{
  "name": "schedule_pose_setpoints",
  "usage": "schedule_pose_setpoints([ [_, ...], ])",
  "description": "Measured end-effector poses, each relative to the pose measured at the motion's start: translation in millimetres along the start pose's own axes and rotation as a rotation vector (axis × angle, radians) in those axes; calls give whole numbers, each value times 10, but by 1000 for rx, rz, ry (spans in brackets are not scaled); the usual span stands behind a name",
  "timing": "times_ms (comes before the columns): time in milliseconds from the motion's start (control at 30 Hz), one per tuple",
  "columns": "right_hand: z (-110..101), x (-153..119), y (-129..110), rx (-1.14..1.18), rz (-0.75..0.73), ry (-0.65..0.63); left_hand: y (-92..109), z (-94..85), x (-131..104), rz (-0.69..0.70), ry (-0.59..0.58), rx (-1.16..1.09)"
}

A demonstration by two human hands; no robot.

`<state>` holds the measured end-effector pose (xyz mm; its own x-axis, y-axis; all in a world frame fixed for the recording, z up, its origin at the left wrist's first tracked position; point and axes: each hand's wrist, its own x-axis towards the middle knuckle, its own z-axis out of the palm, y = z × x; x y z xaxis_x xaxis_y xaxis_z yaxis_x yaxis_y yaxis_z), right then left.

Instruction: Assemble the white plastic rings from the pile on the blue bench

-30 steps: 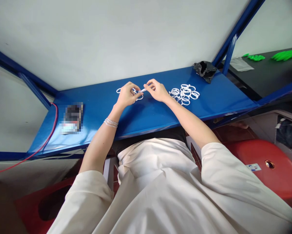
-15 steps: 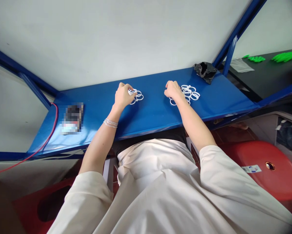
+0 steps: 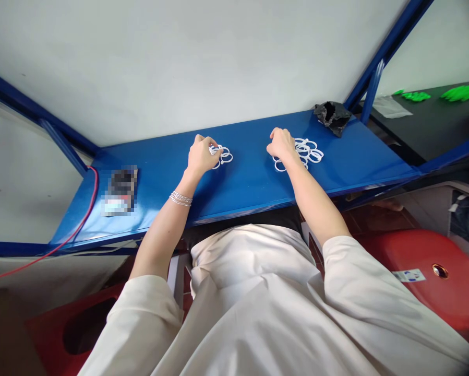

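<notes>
Several white rings lie in a small group on the blue table. My left hand is over the left side of this group, thumb and fingers pinched around a white ring. Farther right is a larger pile of overlapping white rings. At that pile's left edge rests my right hand, its fingers curled down; whatever is between the fingertips is hidden.
A crumpled black bag sits at the table's back right. On the left lie a blurred-out item and a red cable. Red stools stand below, and green pieces lie on a dark table at right.
The whole view has shifted slightly. Both hands stay beside the same ring groups, and the fingers of my right hand have changed shape a little.
</notes>
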<state>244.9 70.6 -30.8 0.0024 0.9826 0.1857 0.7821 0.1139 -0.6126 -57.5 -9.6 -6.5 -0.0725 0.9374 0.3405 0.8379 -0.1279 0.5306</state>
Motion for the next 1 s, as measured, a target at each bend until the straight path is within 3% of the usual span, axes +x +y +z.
schedule_pose_setpoints([
  [367,70,70,54,5,-6,-19,10,0,1,-8,-8,17],
  [633,-45,-30,-116,-67,24,-38,15,-2,3,-1,-13,-11],
  [1000,-7,-17,-66,-5,-16,-30,26,4,0,-9,-16,3],
])
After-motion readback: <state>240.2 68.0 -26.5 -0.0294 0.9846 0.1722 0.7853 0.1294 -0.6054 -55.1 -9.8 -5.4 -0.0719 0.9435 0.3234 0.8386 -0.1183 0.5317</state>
